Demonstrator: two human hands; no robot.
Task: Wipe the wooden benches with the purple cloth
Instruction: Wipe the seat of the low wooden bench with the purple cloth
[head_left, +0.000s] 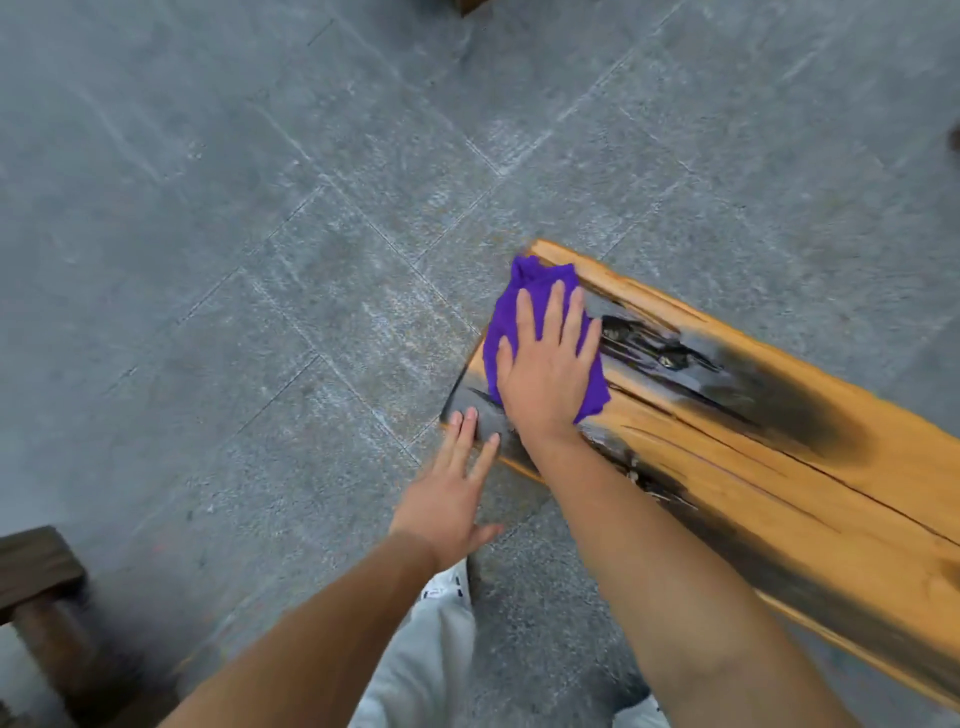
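Observation:
An orange-brown wooden bench (769, 467) with black scorched streaks and long cracks runs from the middle of the view to the lower right. The purple cloth (524, 301) lies crumpled on its left end. My right hand (545, 364) presses flat on the cloth, fingers spread and pointing away from me. My left hand (457, 488) is open, its fingertips resting on the bench's near left corner, and it holds nothing.
Grey stone floor tiles (260, 234) surround the bench. A dark wooden piece of furniture (36, 587) stands at the lower left. My light trousers and a shoe (441, 623) show below the hands. Another wooden corner (467, 5) pokes in at the top edge.

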